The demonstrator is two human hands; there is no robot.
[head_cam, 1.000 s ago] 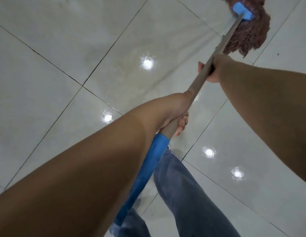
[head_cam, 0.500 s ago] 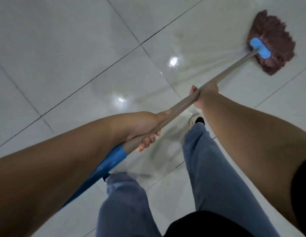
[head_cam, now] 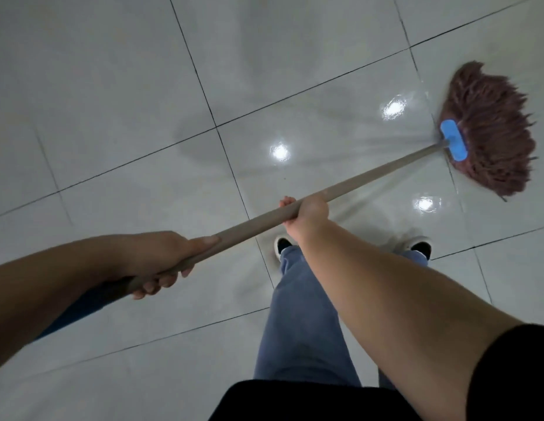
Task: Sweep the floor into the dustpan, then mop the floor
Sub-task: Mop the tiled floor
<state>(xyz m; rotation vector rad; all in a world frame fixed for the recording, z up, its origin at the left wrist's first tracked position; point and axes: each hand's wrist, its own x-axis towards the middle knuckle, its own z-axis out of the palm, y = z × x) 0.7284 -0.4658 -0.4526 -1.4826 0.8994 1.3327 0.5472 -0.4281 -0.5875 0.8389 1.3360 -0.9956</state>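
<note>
White tiled floor (head_cam: 112, 86) with dark grout lines filling whole frame; glossy wet patch with light reflections in centre and right. Blue trouser legs (head_cam: 298, 314) running from bottom centre up to middle; black top at bottom edge, black sleeve at lower right corner. Mop (head_cam: 371, 177) lying diagonally from lower left to upper right. Mop head (head_cam: 495, 135), reddish-brown strings fanned out flat on floor at upper right, slightly blurred, with blue clamp (head_cam: 453, 140) at its near edge. Beige handle (head_cam: 386, 170) turning blue at far lower left end, partly hidden behind left forearm. Left hand (head_cam: 161, 256) at left of centre, fingers wrapped around handle, thumb laid along shaft. Right hand (head_cam: 307, 212) at centre, further up shaft, curled tight around handle. Two white shoes (head_cam: 281, 243) with dark openings at centre, just below right hand; right one blurred.
</note>
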